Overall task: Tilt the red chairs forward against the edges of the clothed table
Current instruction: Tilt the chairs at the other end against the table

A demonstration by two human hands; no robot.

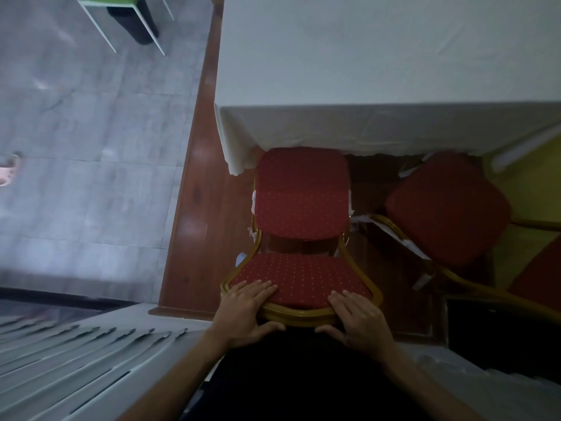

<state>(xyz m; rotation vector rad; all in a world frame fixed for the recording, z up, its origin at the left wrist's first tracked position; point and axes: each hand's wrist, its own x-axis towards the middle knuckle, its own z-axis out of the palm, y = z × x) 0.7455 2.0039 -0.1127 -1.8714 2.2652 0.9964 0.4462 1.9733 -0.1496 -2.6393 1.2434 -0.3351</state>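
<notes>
A red chair [300,208] with a gold frame stands right below me, its seat front tucked under the hanging edge of the white tablecloth [379,126]. My left hand [247,311] grips the left side of the chair's backrest top, fingers over the red padding and thumb under the gold rail. On the right side of the same top rail my right hand [355,320] holds it the same way. A second red chair [446,208] stands to the right, turned at an angle beside the table.
A brown wooden platform edge [194,208] runs along the table's left, with grey tiled floor [91,147] beyond. A green chair with white legs [121,13] stands far left. White slatted panels [76,354] lie at lower left, and a dark box [498,329] sits at lower right.
</notes>
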